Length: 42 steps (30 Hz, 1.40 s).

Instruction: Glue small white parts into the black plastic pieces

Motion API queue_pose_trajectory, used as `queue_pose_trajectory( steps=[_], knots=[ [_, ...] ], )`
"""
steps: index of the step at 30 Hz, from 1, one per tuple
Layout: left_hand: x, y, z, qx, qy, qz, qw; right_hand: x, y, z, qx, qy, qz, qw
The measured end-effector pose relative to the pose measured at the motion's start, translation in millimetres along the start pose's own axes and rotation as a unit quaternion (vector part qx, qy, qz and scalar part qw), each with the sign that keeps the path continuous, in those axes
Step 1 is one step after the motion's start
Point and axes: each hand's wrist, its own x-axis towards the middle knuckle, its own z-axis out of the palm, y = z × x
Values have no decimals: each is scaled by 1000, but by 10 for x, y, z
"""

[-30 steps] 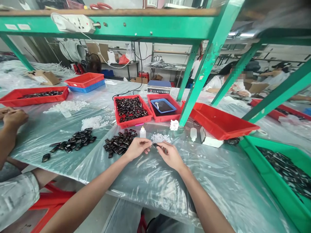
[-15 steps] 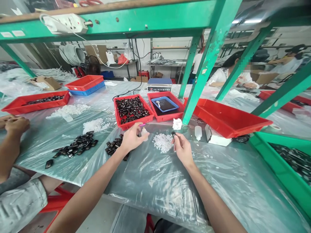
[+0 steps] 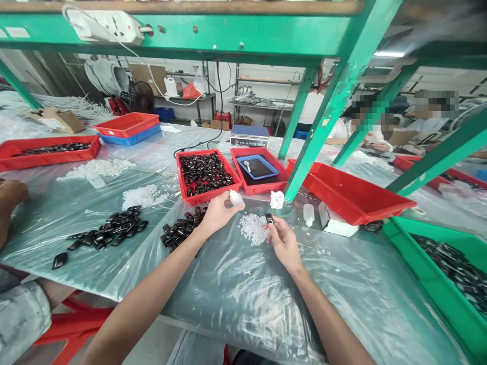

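My left hand (image 3: 219, 213) is closed around a small translucent white squeeze bottle (image 3: 236, 198), held upward above the table. My right hand (image 3: 284, 243) pinches a small glossy black piece (image 3: 269, 218) between thumb and fingers; its exact kind is not clear. Between the hands lies a heap of tiny white plastic bits (image 3: 251, 226), right beside the right fingertips. A pile of black pieces (image 3: 182, 227) rests under and left of my left forearm. Another bottle (image 3: 308, 215) and a crumpled white block (image 3: 277, 199) are on the plastic sheet farther right.
Behind the hands stand a red tray of black pieces (image 3: 182, 190) and a red tray (image 3: 249, 190) holding a blue tray (image 3: 262, 175). A green post (image 3: 304, 167) rises nearby. At right are a tilted red tray (image 3: 357, 203) and a green bin (image 3: 422, 284). A co-worker's hand (image 3: 13, 195) is at left.
My left hand has moved slightly right and up with the bottle, now tipped more upright. The pink tip seen by that hand no longer shows. My right hand still pinches the black piece.
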Motion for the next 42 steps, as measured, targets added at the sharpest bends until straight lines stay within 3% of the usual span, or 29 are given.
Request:
queue_pose_trajectory(
  steps=[6,10,13,17,23,28,31,38,42],
  knots=[
    [-238,-21,134,-107,42,1,993,-35,-51,20,54,-18,25,998],
    [-375,73,151,-192,60,-45,979,-44,-112,6,59,-34,44,997],
    [-406,184,181,-309,64,-103,943,-60,-146,3,61,-47,48,996],
    [-431,327,180,-434,25,-162,886,-79,-151,17,67,-47,45,996],
    [-434,328,129,-514,-9,-249,821,-103,-140,47,59,-11,34,998],
    [-404,280,125,-565,4,-257,784,-129,-152,86,60,-24,42,997],
    [-402,277,145,-556,5,-251,793,-137,-152,98,66,-35,39,996],
    [-430,237,200,-444,33,-229,866,-133,-156,80,59,-38,33,997],
    [-435,241,210,-417,41,-225,880,-131,-157,70,66,-33,32,997]
  ],
)
